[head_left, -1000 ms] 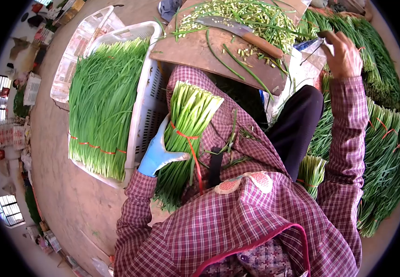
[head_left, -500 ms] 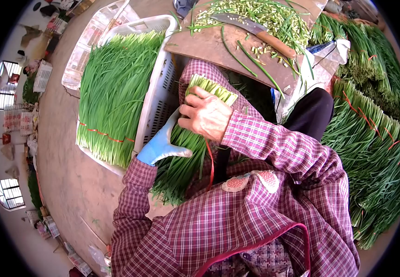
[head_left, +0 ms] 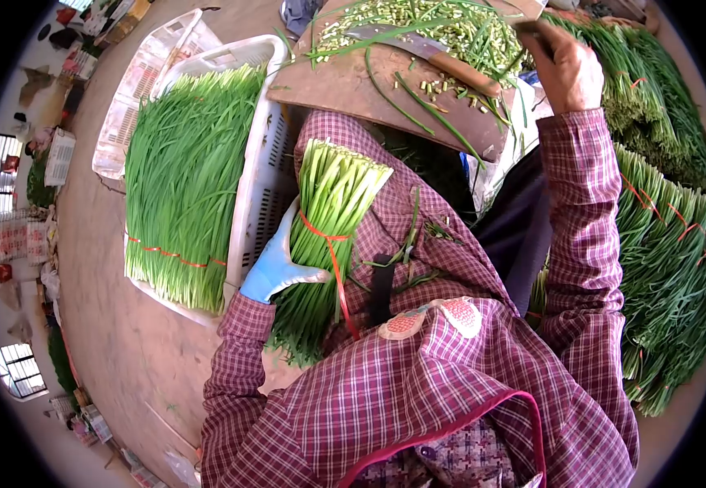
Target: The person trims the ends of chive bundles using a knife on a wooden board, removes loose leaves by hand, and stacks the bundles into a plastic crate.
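My left hand (head_left: pixel 275 264), in a blue and white glove, is wrapped around a bundle of garlic chives (head_left: pixel 332 191) over my lap. The bundle's pale cut ends point up and away from me, its green leaves hang down, and an orange-red tie circles it with a loose tail. My right hand (head_left: pixel 572 73), bare, is raised over the right end of a wooden board (head_left: pixel 320 85). Its fingers look closed, with something dark at the tips that I cannot make out. On the board lie a knife (head_left: pixel 463 71) with a wooden handle and chopped chive ends (head_left: pixel 450 32).
To the left, a white plastic crate (head_left: pixel 259 146) holds tied chives (head_left: pixel 190 154). Another crate (head_left: pixel 137 89) stands behind it. Large tied chive piles (head_left: pixel 662 268) lie on the right. A few loose chive pieces (head_left: pixel 406 248) rest on my lap.
My right hand has left the bundle's cut ends and moved up and right, over the board. The orange-red tie now shows fully. My left hand still holds the bundle.
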Demonstrator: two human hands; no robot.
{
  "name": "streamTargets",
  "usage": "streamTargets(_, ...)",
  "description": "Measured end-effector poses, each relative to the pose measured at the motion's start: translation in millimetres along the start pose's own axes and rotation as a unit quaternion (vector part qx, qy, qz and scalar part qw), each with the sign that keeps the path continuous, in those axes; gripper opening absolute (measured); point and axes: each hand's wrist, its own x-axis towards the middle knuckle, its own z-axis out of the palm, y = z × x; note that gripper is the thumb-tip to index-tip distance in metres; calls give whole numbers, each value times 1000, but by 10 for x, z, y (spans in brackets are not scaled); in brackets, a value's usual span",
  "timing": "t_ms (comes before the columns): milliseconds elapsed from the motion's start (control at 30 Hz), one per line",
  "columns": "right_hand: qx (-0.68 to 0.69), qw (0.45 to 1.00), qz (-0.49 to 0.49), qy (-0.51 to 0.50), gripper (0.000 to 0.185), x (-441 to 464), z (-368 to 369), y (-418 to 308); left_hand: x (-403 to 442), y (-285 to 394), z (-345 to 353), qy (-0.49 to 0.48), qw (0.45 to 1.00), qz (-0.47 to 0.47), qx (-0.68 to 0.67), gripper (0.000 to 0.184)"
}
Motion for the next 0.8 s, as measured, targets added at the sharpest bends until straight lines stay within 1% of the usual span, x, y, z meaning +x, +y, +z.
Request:
streamTargets(33, -75, 992, 40, -94, 22, -77, -1, -19, 11, -20, 7, 14, 999, 4, 36, 133)
streamTargets(67, -149, 968, 80, -187, 24, -187, -21, -70, 21, -41, 6, 28, 997, 8, 72, 133)
streamTargets(100, -124, 983, 16, -138, 26, -325, 21, -166, 31, -83, -32, 25, 986, 52, 159, 124)
streamTargets(133, -98, 990, -49, -86, 28, -437, 87, -324, 39, -47, -36, 23, 985, 52, 161, 124)
streamTargets(167, 19, 994, -82, -74, 28, -490, 143, -522, 36, 17, -35, 35, 996, -17, 81, 120)
streamTargets(200, 138, 982, -112, -61, 29, -535, 202, -747, 26, 66, -44, 47, 995, -87, 1, 115)
streamTargets(233, 168, 978, -110, -62, 31, -597, 265, -966, 45, -55, -159, 43, 997, -59, -6, 107)
streamTargets(267, 196, 973, -110, -61, 33, -631, 313, -1164, 35, 64, -209, 23, 995, -95, -11, 109)
streamTargets(333, 238, 951, -167, -103, 35, -601, 384, -1515, 2, 47, -416, -19, 993, -112, -35, 113)
streamTargets(367, 296, 928, -203, -103, 34, -564, 396, -1683, -12, 113, -474, -53, 993, -105, -17, 119)
streamTargets(400, 353, 899, -238, -104, 33, -531, 404, -1802, -86, 171, -472, -62, 996, -56, -33, 109)
streamTargets(433, 356, 894, -254, -97, 35, -542, 621, -1798, -140, 30, -586, -73, 993, -61, -72, 108)
streamTargets(467, 335, 909, -229, -100, 35, -515, 762, -1738, -208, -270, -801, -83, 974, -119, -173, 106)
streamTargets(500, 249, 924, -90, -277, 34, -320, 698, -1645, -298, -682, -1067, -78, 937, -173, -294, 105)
streamTargets(533, 149, 885, 51, -439, 33, -158, 611, -1543, -370, -1028, -1220, -63, 897, -206, -386, 104)
streamTargets(567, 201, 932, 22, -301, 29, -245, 696, -1371, -399, -1115, -1205, -54, 912, -174, -367, 102)
streamTargets(600, 243, 959, -6, -149, 26, -313, 774, -1206, -423, -1195, -1187, -44, 926, -142, -348, 101)
streamTargets(633, 263, 959, -24, -106, 24, -280, 719, -1166, -433, -1549, -1231, -16, 935, -74, -347, 102)
streamTargets(667, 285, 955, -39, -67, 22, -278, 615, -1176, -441, -1704, -1222, 7, 936, -47, -350, 103)
streamTargets(700, 298, 952, -34, -66, 21, -290, 510, -1249, -450, -1856, -1211, 29, 936, -20, -351, 105)
streamTargets(733, 302, 950, -48, -56, 25, -337, 539, -1299, -460, -2008, -1200, 51, 935, 8, -351, 107)
streamTargets(800, 307, 946, -88, -54, 25, -457, 503, -1546, -412, -1774, -1078, 21, 940, 24, -340, 107)
